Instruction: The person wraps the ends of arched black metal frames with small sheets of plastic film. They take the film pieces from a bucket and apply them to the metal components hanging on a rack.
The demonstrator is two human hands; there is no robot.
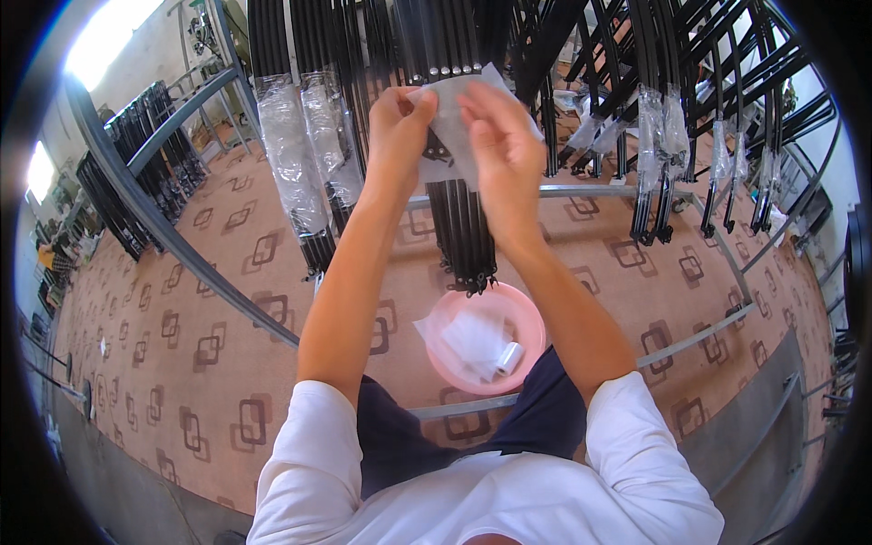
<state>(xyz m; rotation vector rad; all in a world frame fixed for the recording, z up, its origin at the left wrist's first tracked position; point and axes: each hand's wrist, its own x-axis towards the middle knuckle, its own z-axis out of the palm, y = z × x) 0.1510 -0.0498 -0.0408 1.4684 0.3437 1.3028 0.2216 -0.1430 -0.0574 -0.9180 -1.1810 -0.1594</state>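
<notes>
A translucent white wrapping sheet (451, 123) lies across the front of a hanging bundle of black rods (459, 227). My left hand (400, 132) pinches the sheet's left edge between thumb and fingers. On the sheet's right side is my right hand (504, 145), somewhat blurred, its fingers stretched out and apart. The lower part of the bundle shows beneath the sheet, with dark fittings at its end. Below it, on the floor between my legs, a pink basin (530, 313) holds loose white sheets (468, 341) and a small clear-white roll (510, 358).
Left of my hands hang rod bundles wrapped in clear plastic film (292, 163). More black rods (647, 163) hang to the right, some with film. A grey metal rack frame (177, 195) curves along the left, and a low bar crosses near my knees. Patterned carpet (218, 345) covers the floor.
</notes>
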